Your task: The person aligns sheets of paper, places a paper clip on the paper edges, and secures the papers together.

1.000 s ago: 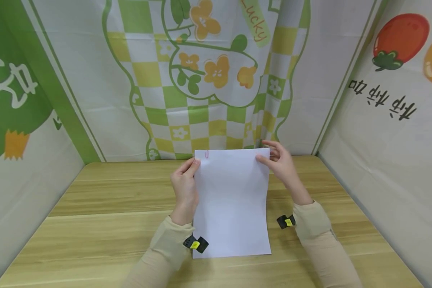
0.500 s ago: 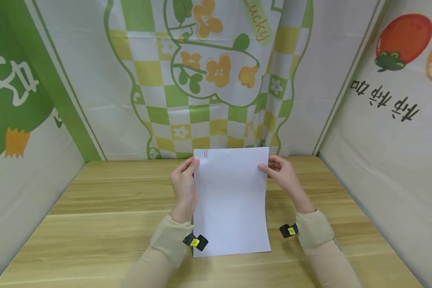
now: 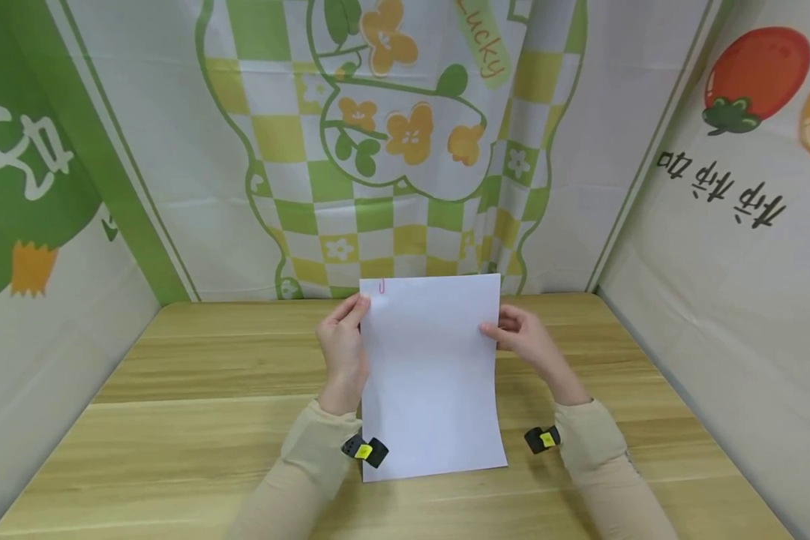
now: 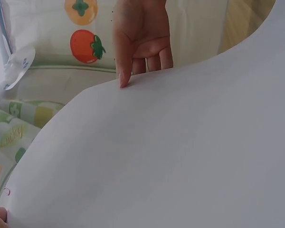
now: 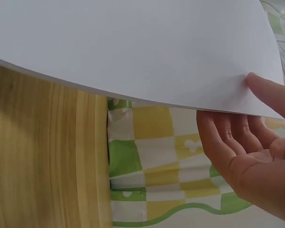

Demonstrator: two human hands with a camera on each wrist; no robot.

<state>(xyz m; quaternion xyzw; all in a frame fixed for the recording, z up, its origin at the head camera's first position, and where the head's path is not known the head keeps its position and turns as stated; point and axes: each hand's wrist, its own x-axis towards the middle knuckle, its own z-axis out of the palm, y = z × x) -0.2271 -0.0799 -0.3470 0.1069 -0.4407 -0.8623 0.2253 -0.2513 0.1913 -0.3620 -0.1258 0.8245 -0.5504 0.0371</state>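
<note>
White paper sheets (image 3: 432,375), seen edge-on as a thin stack in the right wrist view, stand tilted up from the table between both hands. A pink paper clip (image 3: 381,286) sits on their top edge near the upper left corner. My left hand (image 3: 343,349) pinches the left edge just below that corner, thumb in front. Lower down on the opposite edge, my right hand (image 3: 529,341) pinches the paper, its thumb (image 5: 270,92) on the front face and the other fingers behind. The fingers behind the sheets are partly hidden.
The wood-grain table (image 3: 196,420) reaches back to a checked green and yellow curtain (image 3: 405,217). Printed cloth walls stand at the left and right. A small black camera (image 3: 542,439) is strapped on each wrist.
My right hand has slid down the right edge from the upper corner, and its raised fingers have closed in behind the paper. The sheets have shifted slightly left; the left hand keeps its pinch.
</note>
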